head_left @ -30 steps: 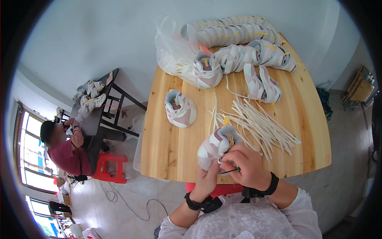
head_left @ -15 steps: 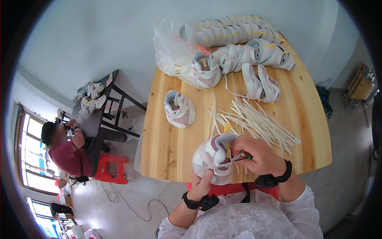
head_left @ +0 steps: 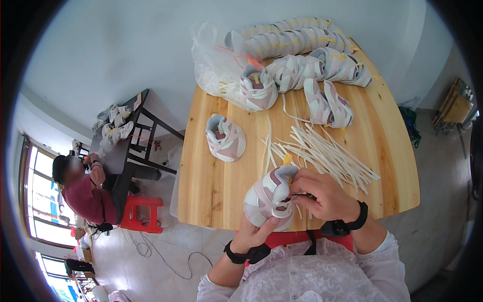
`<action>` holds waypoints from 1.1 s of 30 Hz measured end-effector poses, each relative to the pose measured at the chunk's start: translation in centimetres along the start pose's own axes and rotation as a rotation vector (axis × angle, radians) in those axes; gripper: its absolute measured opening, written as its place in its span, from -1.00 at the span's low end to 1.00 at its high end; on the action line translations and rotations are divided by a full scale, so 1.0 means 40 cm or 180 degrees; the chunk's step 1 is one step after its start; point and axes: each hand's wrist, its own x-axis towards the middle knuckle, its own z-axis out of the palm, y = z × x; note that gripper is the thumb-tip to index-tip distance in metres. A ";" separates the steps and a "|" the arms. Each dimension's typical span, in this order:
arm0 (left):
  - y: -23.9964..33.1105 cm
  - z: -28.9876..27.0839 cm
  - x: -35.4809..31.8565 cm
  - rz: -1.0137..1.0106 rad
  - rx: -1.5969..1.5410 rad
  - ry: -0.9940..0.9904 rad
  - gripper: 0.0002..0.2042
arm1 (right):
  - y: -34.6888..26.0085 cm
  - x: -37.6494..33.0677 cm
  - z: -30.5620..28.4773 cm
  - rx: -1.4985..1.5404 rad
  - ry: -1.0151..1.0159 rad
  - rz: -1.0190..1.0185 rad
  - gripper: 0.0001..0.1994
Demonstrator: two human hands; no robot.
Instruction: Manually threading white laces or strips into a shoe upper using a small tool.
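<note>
The left hand (head_left: 257, 232) cupped a small pink-and-white fabric shoe (head_left: 269, 197) from below at the near edge of the wooden surface (head_left: 211, 186), while the right hand (head_left: 322, 196) pinched a thin tool at its opening, beside loose white laces (head_left: 322, 153).

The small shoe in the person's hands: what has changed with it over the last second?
The shoe has been turned and tipped, its opening now facing the right hand, which has closed in on the opening. The left hand still cups it from below. The laces and the other shoes on the table lie as before.
</note>
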 end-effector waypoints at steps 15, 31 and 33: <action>0.006 0.006 0.011 -0.0007 0.1181 0.0087 -0.78 | -0.009 -0.001 -0.007 -0.0519 -0.0232 0.0318 -0.87; 0.008 0.011 0.016 -0.0093 0.1307 0.0009 -0.76 | 0.005 -0.005 -0.008 -0.0441 -0.0684 0.0324 -0.86; 0.025 0.031 0.014 -0.0354 0.1014 -0.0039 -0.73 | -0.003 -0.003 0.008 -0.0477 -0.0549 0.0416 -0.86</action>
